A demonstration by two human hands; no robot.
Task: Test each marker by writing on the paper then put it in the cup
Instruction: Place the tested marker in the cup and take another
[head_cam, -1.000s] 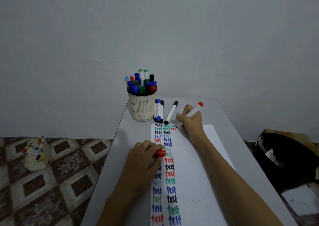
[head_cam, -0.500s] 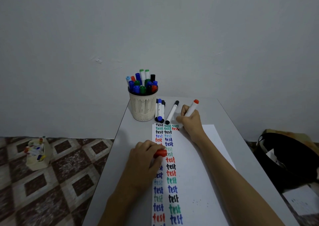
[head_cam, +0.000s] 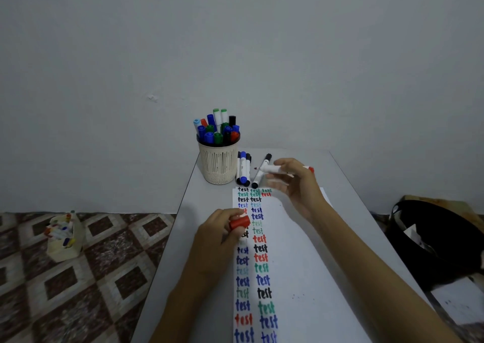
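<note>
My right hand [head_cam: 297, 180] holds an uncapped red marker [head_cam: 275, 169] level above the top of the paper [head_cam: 296, 259], its tip pointing left toward the cup. My left hand [head_cam: 218, 234] rests on the paper's left edge and pinches the red cap [head_cam: 239, 222]. The paper carries columns of the word "test" in several colours. A cream slotted cup [head_cam: 218, 163] full of markers stands at the table's far left corner. A few loose markers [head_cam: 243, 168] and a black-capped marker [head_cam: 262, 171] lie just right of the cup.
The grey table [head_cam: 209, 204] is narrow and butts against a plain wall. On the patterned floor to the left stands a small box of markers [head_cam: 64, 235]. A black bag [head_cam: 432, 240] sits on the floor at the right.
My right hand has lifted the red marker off the paper and turned it from upright writing to level, tip pointing left. My left hand has raised the red cap slightly.
</note>
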